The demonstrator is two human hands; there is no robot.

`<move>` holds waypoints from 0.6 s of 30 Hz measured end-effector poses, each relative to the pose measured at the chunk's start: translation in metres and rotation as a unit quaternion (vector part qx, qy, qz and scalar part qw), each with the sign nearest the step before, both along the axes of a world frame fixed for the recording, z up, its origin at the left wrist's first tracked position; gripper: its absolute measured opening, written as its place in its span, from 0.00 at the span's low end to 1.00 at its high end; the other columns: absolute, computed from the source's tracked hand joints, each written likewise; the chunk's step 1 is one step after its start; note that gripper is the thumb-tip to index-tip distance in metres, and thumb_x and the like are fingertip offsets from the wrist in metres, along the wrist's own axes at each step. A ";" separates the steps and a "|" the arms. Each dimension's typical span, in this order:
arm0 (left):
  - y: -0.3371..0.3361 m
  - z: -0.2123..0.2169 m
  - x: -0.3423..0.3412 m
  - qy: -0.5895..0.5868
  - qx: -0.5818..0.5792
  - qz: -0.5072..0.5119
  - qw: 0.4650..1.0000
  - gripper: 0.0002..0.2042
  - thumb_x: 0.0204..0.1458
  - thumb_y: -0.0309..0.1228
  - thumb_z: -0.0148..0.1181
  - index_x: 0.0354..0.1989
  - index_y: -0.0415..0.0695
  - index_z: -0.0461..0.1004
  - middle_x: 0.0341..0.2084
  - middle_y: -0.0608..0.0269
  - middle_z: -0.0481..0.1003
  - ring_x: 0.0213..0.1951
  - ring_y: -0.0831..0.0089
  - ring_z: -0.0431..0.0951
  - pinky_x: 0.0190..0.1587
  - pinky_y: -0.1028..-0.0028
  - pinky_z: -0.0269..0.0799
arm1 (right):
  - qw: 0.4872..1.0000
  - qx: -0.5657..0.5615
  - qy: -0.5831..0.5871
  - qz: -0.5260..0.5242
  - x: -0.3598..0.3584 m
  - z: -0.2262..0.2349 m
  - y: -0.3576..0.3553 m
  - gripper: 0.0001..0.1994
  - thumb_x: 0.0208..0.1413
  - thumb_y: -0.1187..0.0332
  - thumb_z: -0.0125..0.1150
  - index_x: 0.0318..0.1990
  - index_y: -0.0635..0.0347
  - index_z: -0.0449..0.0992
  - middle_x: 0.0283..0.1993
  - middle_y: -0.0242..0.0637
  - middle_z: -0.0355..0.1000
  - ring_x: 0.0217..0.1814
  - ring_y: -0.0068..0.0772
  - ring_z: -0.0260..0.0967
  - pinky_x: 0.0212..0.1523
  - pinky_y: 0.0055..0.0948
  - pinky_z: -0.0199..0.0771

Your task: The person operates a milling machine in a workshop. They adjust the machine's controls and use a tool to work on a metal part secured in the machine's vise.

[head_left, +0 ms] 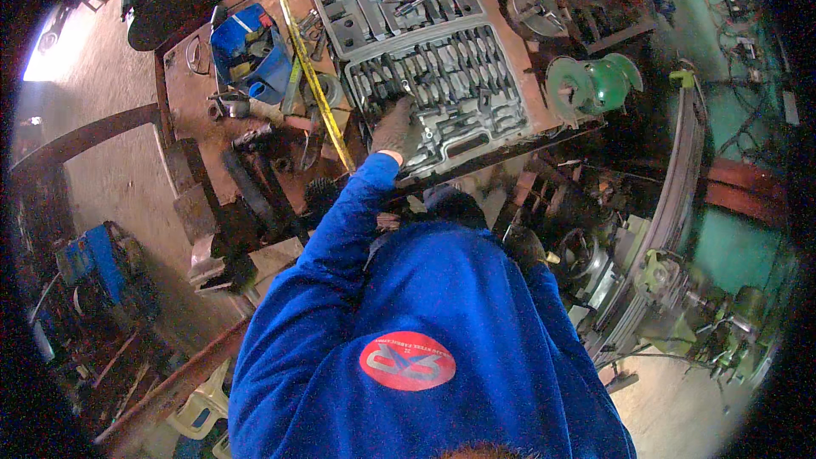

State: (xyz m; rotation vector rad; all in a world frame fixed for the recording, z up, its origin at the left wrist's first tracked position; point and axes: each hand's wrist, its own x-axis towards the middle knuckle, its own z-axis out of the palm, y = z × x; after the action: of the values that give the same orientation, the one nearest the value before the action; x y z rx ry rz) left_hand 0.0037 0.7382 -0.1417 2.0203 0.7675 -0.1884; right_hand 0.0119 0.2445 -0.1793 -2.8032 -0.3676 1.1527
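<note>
- Grey moulded plastic tool case (pixel 442 59), lid thrown open, lying on rusty brown metal surface (pixel 191 93); rows of dark sockets and bits seated in its lower tray.
- Left hand (pixel 394 126) in grey work glove, blue sleeve behind it, laid on lower left part of that tray, fingers curled down among the sockets; grip looks partly closed, but whether clamped on any piece cannot be told.
- Right hand (pixel 524 246) in dark glove, low beside the body at the right, below the surface edge; grip state cannot be told, fingers too dark to read.
- Yellow tape measure blade (pixel 319 85) stretched diagonally across the surface, just left of the case, ending near the left hand.
- Blue plastic bin (pixel 251 51) with small parts, further left on the surface, well apart from the case.
- Green round metal machine part (pixel 586 85) just beside the right edge of the case.
- Pale green lathe-like machine (pixel 680 289) at lower right, near the right hand.
- Blue jacket with red oval badge filling the lower middle.
</note>
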 end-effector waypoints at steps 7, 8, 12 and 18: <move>0.000 -0.049 0.000 -0.081 0.047 0.009 0.996 0.24 0.67 0.34 0.59 0.72 0.52 0.71 0.56 0.35 0.83 0.57 0.34 0.83 0.61 0.44 0.78 | 0.974 0.031 0.069 -0.211 -0.009 0.069 0.061 0.19 0.68 0.52 0.60 0.50 0.59 0.86 0.48 0.53 0.86 0.50 0.58 0.84 0.51 0.48 0.83; -0.001 -0.051 0.000 -0.073 0.043 0.010 0.996 0.24 0.67 0.34 0.59 0.72 0.52 0.71 0.56 0.35 0.83 0.57 0.34 0.83 0.61 0.44 0.78 | 0.982 0.024 0.062 -0.174 -0.004 0.031 0.025 0.20 0.68 0.51 0.60 0.50 0.59 0.86 0.48 0.53 0.86 0.49 0.58 0.84 0.51 0.50 0.83; -0.001 -0.039 -0.001 -0.071 0.048 0.017 0.996 0.24 0.67 0.34 0.59 0.72 0.51 0.71 0.54 0.35 0.83 0.56 0.35 0.84 0.60 0.44 0.79 | 0.992 0.001 0.030 -0.122 -0.003 0.008 0.021 0.28 0.59 0.45 0.72 0.57 0.57 0.87 0.55 0.56 0.86 0.57 0.58 0.84 0.59 0.52 0.81; -0.002 -0.048 -0.003 -0.081 0.027 0.018 0.996 0.25 0.67 0.36 0.58 0.73 0.54 0.70 0.53 0.33 0.83 0.55 0.34 0.84 0.60 0.43 0.79 | 0.999 0.035 -0.012 -0.021 -0.003 -0.048 -0.038 0.25 0.66 0.48 0.63 0.57 0.59 0.85 0.53 0.56 0.85 0.56 0.63 0.83 0.57 0.54 0.82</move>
State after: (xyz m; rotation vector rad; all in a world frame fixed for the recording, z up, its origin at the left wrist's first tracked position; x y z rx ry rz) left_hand 0.0012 0.7360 -0.1901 2.0421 0.7131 0.0172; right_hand 0.0091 0.2061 -0.2269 -2.7531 -0.3424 1.0755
